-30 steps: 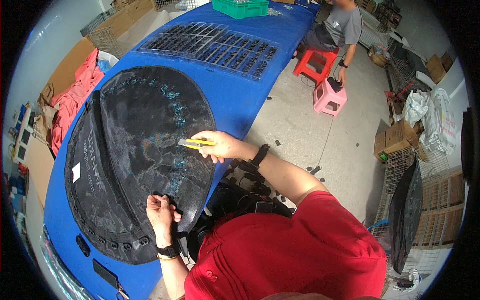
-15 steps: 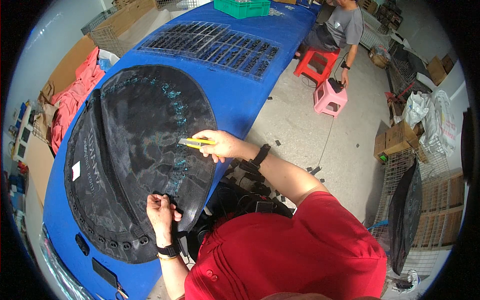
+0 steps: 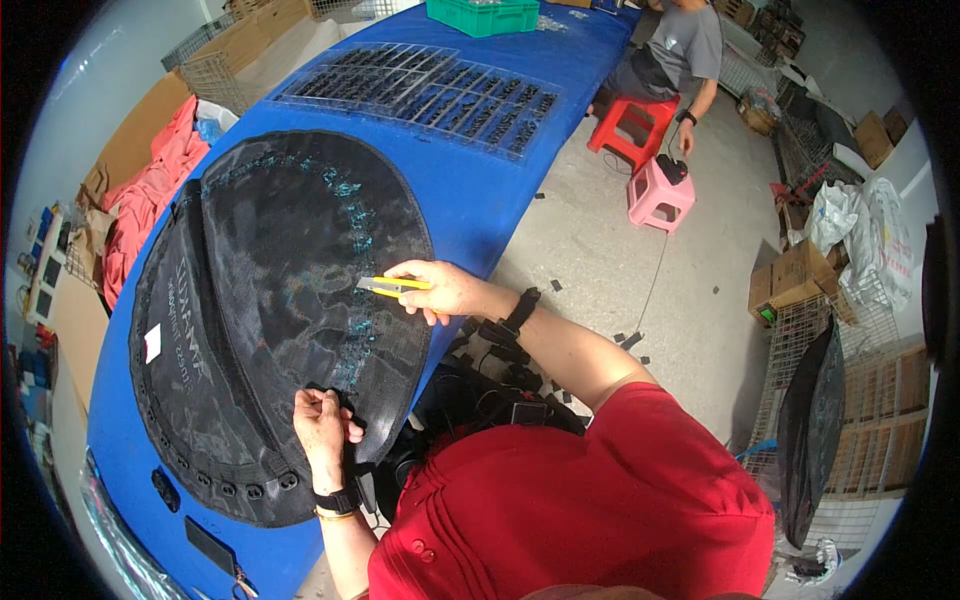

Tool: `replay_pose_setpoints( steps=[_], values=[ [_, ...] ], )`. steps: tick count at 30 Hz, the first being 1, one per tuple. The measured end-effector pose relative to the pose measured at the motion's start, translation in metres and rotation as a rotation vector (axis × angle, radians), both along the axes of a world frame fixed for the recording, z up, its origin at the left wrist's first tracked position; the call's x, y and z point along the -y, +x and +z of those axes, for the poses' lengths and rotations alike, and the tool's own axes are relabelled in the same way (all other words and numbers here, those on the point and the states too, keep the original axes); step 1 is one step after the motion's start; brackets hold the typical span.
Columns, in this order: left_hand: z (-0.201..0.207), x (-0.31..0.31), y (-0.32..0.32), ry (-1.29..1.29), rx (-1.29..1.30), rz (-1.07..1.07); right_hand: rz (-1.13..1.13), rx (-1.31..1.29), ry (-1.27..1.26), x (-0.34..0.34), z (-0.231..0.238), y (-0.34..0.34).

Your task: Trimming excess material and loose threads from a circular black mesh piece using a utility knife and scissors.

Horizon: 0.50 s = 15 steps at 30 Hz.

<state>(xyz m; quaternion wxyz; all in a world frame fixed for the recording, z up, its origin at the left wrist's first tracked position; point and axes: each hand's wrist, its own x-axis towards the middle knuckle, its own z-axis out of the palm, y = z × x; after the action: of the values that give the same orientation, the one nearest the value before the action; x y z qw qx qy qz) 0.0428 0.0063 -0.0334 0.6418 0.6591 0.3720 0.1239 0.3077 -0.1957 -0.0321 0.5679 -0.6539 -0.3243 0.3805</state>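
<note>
A round black mesh piece (image 3: 290, 260) lies flat on the blue-covered table (image 3: 440, 180), with a seam across it and a white label (image 3: 152, 343) on its left part. My right hand (image 3: 446, 292) is closed round a yellow utility knife (image 3: 396, 286), its blade end pointing left over the mesh. Lower down, my left hand (image 3: 322, 425) pinches a small black piece (image 3: 343, 403) at the near part of the mesh; my fingers partly cover it. Several black clips (image 3: 228, 491) line the mesh's near left rim.
Clear trays (image 3: 420, 95) of small black parts and a green crate (image 3: 484, 16) occupy the far table. A phone (image 3: 209, 545) and a black clip (image 3: 165, 489) lie near left. A seated person (image 3: 686, 50) is beside a pink stool (image 3: 661, 195); black scraps litter the floor.
My hands, the knife and the mesh look the same. The seated person's hand near the pink stool has risen slightly.
</note>
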Motion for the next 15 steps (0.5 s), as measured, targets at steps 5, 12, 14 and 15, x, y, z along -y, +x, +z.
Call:
replay_pose_setpoints(
  steps=[5,12,14,15],
  values=[
    [0.002,0.0013,0.0001,-0.003,0.002,0.0,0.007,0.004,0.005,0.0003,0.0018,-0.0004],
    [0.0014,0.0008,0.0005,-0.01,0.026,-0.003,0.006,0.001,0.003,0.0002,0.0032,-0.0004],
    [-0.0006,-0.0004,0.0002,-0.006,0.025,-0.002,0.004,0.0,0.014,-0.0004,0.0008,0.0006],
    [-0.0034,-0.002,-0.0005,-0.031,0.038,-0.001,0.005,0.001,0.014,-0.0004,0.0005,0.0009]
  ],
)
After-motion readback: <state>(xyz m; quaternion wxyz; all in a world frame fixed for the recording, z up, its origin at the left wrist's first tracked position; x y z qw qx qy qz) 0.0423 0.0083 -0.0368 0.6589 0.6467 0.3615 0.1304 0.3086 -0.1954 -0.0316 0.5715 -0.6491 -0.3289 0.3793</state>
